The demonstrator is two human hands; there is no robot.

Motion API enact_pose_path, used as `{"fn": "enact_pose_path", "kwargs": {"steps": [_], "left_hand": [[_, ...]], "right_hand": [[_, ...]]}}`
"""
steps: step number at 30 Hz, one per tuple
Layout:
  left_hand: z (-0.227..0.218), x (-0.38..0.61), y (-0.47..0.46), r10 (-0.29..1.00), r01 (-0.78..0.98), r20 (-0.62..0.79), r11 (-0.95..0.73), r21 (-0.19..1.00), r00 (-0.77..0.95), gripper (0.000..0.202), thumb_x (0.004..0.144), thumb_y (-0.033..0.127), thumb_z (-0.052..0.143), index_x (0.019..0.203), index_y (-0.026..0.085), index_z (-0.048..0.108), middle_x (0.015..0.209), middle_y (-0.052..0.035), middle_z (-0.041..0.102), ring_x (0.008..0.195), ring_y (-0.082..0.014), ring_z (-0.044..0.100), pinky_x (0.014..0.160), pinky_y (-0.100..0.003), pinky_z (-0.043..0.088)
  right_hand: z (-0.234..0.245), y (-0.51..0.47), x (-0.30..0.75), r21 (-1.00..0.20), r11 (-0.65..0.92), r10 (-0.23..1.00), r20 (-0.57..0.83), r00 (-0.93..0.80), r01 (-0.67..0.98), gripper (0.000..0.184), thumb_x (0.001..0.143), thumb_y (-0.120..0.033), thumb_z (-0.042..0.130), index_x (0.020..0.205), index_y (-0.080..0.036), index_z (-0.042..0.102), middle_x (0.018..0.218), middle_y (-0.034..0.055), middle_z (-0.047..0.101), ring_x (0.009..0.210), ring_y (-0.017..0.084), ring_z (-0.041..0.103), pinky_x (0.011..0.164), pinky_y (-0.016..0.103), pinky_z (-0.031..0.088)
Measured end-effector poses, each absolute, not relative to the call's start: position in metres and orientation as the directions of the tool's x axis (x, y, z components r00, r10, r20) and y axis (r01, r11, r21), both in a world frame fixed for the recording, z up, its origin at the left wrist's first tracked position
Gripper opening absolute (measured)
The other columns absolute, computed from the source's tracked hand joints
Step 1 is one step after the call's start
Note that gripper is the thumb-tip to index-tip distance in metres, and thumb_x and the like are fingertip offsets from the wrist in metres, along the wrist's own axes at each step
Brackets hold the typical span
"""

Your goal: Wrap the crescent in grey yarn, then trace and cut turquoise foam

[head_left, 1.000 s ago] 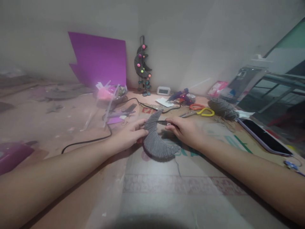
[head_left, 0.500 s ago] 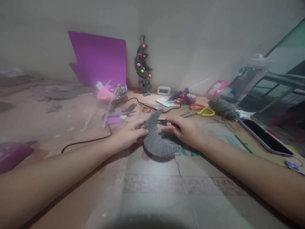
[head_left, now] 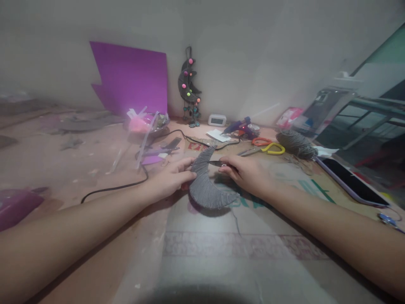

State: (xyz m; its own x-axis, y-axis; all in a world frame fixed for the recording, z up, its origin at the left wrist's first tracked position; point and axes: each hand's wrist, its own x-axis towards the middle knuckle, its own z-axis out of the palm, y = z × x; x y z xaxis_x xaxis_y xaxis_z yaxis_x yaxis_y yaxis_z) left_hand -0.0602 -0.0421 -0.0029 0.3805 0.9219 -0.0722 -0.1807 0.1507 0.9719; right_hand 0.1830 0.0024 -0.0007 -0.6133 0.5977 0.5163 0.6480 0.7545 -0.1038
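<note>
A crescent moon wrapped in grey yarn [head_left: 204, 185] stands tilted in front of me, its curved back to the left. My left hand [head_left: 175, 175] grips its outer edge between thumb and fingers. In my right hand [head_left: 247, 172] are small thread snips [head_left: 215, 163], their dark blades pointing left at the inner curve of the crescent. The blades look closed together, and my fingers hide the handle. Whether the tip touches the yarn I cannot tell. A loose grey strand [head_left: 236, 221] trails below the crescent's lower tip.
Behind my hands lie scissors with yellow and orange handles [head_left: 274, 148], a glue gun [head_left: 242, 126] with its black cord, and a grey yarn ball [head_left: 295, 143]. A phone [head_left: 351, 181] rests at right. A decorated moon hanging [head_left: 190, 86] and purple sheet [head_left: 136, 78] are against the wall.
The snips' blades, apart half a second ago, have come together beside the inner curve. Both hands and the crescent have hardly moved.
</note>
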Motion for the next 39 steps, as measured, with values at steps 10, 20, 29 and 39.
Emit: {"fn": "enact_pose_path", "kwargs": {"steps": [10, 20, 29, 39], "left_hand": [[-0.0012, -0.0587, -0.0437, 0.935, -0.168, -0.093, 0.158, 0.973, 0.342, 0.041, 0.075, 0.017, 0.068, 0.115, 0.017, 0.067, 0.07, 0.0045, 0.053, 0.053, -0.0075, 0.037, 0.051, -0.021, 0.024], [-0.0007, -0.0579, -0.0451, 0.938, -0.163, -0.094, 0.156, 0.974, 0.333, 0.041, 0.073, 0.016, 0.068, 0.114, 0.016, 0.067, 0.07, 0.0047, 0.053, 0.053, -0.0069, 0.037, 0.05, -0.02, 0.025], [-0.0013, -0.0569, -0.0443, 0.936, -0.162, -0.062, 0.125, 0.979, 0.347, 0.027, 0.074, 0.017, 0.068, 0.101, 0.016, 0.064, 0.072, 0.0041, 0.056, 0.054, -0.0065, 0.04, 0.049, -0.019, 0.028], [-0.0024, -0.0579, -0.0448, 0.932, -0.196, -0.079, 0.156, 0.968, 0.353, 0.031, 0.07, 0.018, 0.07, 0.1, 0.016, 0.062, 0.072, 0.0045, 0.056, 0.056, -0.0061, 0.04, 0.05, -0.018, 0.028]], "right_hand": [[-0.0017, 0.0018, 0.185, -0.104, 0.766, 0.569, 0.57, -0.593, 0.635, 0.032, 0.104, -0.041, 0.051, 0.103, -0.019, 0.073, 0.079, 0.0054, 0.075, 0.063, 0.017, 0.064, 0.06, 0.025, 0.043], [0.0006, 0.0009, 0.1829, -0.08, 0.785, 0.551, 0.542, -0.634, 0.614, 0.031, 0.105, -0.038, 0.05, 0.104, -0.017, 0.072, 0.077, 0.005, 0.074, 0.062, 0.016, 0.063, 0.06, 0.025, 0.042], [-0.0007, 0.0026, 0.1832, -0.115, 0.752, 0.614, 0.481, -0.627, 0.649, 0.025, 0.104, -0.034, 0.052, 0.103, -0.019, 0.072, 0.081, 0.0048, 0.075, 0.068, 0.017, 0.066, 0.064, 0.025, 0.043], [-0.0023, 0.0037, 0.1832, -0.108, 0.76, 0.593, 0.517, -0.617, 0.641, 0.033, 0.105, -0.044, 0.05, 0.102, -0.02, 0.072, 0.077, 0.0042, 0.073, 0.063, 0.016, 0.062, 0.06, 0.025, 0.039]]}}
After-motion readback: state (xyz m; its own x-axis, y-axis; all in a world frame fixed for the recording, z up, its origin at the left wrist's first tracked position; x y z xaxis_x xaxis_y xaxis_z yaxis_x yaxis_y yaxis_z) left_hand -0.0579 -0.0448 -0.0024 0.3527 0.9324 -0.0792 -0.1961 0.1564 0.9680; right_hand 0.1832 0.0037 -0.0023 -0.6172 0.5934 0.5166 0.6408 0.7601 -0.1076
